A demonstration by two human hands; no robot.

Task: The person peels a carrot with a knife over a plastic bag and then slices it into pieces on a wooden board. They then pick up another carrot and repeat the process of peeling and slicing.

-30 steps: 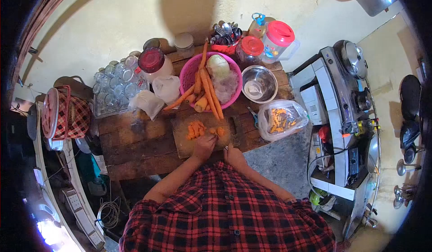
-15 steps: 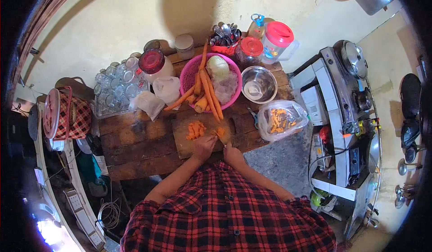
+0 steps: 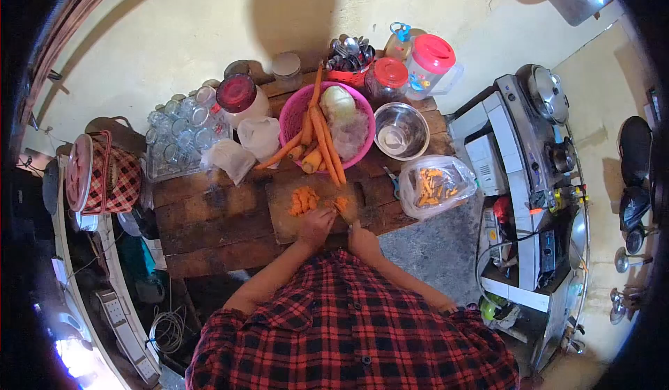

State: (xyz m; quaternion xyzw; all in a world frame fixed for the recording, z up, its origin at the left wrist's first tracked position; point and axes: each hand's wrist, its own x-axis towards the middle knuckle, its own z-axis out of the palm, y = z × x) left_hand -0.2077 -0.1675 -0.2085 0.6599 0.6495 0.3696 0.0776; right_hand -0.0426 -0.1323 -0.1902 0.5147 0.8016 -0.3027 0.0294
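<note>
Head view: one cutting board (image 3: 284,228), left grip (image 3: 315,225) closed on one carrot (image 3: 341,203), right grip (image 3: 362,239) clasping one knife (image 3: 347,216).

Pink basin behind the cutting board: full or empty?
Full: long whole carrots, a pale round vegetable and clear plastic fill the pink basin, some carrots overhanging its rim.

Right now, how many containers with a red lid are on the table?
3: one jar left of the pink basin, a second jar behind the steel bowl, and a pitcher beside that jar. Others may be hidden.
</note>
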